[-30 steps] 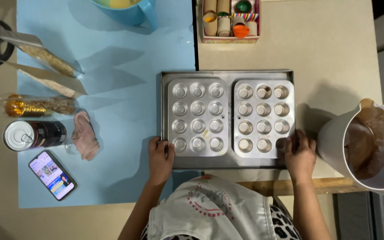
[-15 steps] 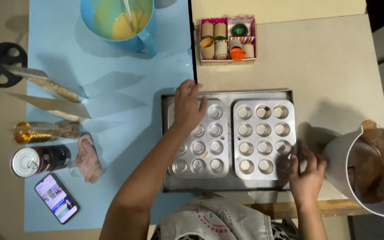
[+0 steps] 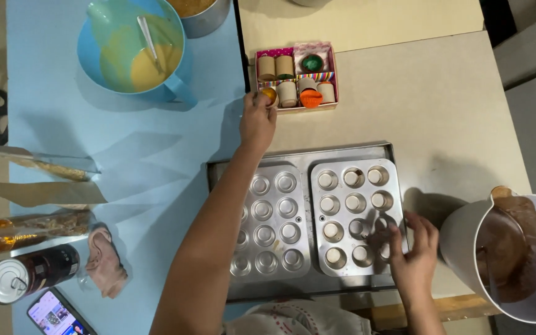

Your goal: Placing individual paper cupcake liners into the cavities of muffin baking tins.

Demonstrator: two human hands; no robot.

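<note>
The left hand [image 3: 257,119] reaches to the pink box [image 3: 296,77] of paper cups at twelve o'clock, fingers curled at its left edge; whether it grips anything I cannot tell. The right hand [image 3: 412,251] rests open-fingered on the right muffin tin [image 3: 353,214]. At three o'clock stands a white jug [image 3: 516,254] of brown batter.

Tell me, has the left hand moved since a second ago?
Yes. The left hand has left the near edge of the baking tray and reached past its far edge to the small pink box.
</note>
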